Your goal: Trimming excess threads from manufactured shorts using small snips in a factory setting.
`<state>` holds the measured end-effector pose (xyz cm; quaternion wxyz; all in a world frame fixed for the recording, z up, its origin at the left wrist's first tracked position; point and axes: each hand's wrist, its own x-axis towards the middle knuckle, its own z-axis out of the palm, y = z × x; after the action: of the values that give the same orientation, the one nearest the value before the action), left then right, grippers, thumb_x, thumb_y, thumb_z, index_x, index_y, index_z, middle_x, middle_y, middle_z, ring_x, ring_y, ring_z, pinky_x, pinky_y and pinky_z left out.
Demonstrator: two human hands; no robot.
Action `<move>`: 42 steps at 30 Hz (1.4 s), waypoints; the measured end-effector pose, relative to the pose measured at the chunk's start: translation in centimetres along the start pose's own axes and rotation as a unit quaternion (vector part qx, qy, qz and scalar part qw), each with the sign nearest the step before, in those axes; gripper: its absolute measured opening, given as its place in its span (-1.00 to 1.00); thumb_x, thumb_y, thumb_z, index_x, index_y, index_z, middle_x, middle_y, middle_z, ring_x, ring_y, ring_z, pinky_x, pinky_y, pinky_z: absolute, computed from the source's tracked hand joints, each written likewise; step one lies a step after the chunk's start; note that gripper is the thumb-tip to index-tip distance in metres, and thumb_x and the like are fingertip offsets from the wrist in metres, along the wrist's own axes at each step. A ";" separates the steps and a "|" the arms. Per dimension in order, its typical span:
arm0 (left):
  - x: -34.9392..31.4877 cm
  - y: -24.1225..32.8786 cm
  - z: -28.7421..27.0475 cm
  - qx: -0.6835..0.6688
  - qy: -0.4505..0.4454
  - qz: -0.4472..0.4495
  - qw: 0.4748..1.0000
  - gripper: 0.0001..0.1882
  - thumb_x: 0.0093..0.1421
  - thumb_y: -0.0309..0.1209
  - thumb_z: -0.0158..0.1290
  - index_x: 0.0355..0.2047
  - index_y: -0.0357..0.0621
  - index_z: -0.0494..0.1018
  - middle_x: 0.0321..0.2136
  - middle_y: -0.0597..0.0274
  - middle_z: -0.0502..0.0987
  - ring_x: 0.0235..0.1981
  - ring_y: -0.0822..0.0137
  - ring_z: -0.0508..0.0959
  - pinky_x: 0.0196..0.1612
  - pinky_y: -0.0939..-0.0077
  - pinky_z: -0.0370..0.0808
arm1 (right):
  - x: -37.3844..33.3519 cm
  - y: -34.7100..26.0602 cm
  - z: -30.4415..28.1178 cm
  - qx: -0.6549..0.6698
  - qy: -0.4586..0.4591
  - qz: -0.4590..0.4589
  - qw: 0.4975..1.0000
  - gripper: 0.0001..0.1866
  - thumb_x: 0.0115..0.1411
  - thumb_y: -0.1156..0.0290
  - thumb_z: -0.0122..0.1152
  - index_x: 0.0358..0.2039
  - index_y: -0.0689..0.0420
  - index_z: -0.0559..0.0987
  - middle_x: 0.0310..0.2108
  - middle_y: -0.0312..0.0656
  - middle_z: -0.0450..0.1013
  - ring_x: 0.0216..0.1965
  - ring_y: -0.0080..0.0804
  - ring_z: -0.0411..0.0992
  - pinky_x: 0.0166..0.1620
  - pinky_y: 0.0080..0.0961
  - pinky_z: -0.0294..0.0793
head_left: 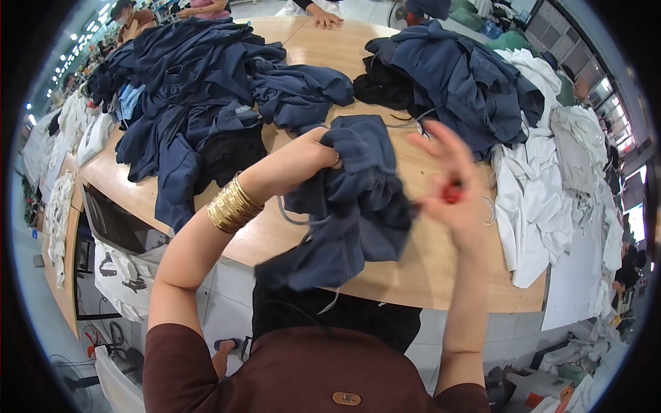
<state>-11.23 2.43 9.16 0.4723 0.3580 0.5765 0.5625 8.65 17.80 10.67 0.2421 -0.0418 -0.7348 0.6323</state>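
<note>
A dark blue garment (354, 186) hangs bunched over the front of the table, its lower part reaching past the edge toward my lap. My left hand (317, 162) is closed on its upper left side, with gold bangles on that wrist. Pale grey cords (297, 215) dangle from the cloth. To the right of the garment, my right hand (447, 182) is raised and smeared by motion, apart from the cloth or barely beside it. A small red object (452, 191) sits in its palm, too blurred to name, while the upper fingers stretch out.
Dark blue garments (200, 82) are heaped at the left on the wooden table (441, 282), and another blue pile (468, 89) lies at the right. White garments (530, 206) hang over the right edge. Across the table rests another person's hand (325, 18).
</note>
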 end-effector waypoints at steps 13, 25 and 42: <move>-2.8 -3.0 0.8 0.275 -0.032 -0.043 0.960 -0.55 -0.05 -0.38 0.22 -0.15 -0.29 0.40 -0.32 0.16 0.55 -0.28 0.46 0.48 -0.16 0.56 0.39 | 2.6 2.7 4.5 -0.140 0.092 -0.001 0.986 -0.91 -0.09 0.60 0.22 -0.52 0.21 0.49 -0.64 -0.35 0.29 -0.60 -0.65 0.24 -0.51 -0.70 0.21; -4.7 -7.4 1.8 -0.336 0.101 -0.010 0.936 -0.62 0.21 -0.38 -0.01 0.01 -0.31 0.30 -0.09 0.22 0.42 -0.09 0.43 0.43 -0.01 0.53 0.36 | -1.5 6.8 6.0 -0.012 0.048 0.065 0.997 -0.75 -0.06 0.54 0.32 -0.32 0.23 0.51 -0.40 -0.43 0.34 -0.59 -0.84 0.07 -0.53 -0.85 0.02; -6.0 -7.1 1.3 0.242 0.244 0.101 0.933 -0.61 0.05 -0.48 0.06 -0.06 -0.17 0.36 -0.09 0.15 0.35 -0.07 0.26 0.38 -0.01 0.43 0.31 | -3.3 5.9 5.3 -0.180 0.043 0.080 0.979 -0.85 -0.03 0.60 0.23 -0.47 0.21 0.41 -0.50 -0.25 0.36 -0.51 -0.57 0.32 -0.44 -0.69 0.30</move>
<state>-7.39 -3.61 3.11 0.1562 0.3696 0.7536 0.5207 7.98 12.92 3.60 0.2105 -0.1703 -0.8200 0.5043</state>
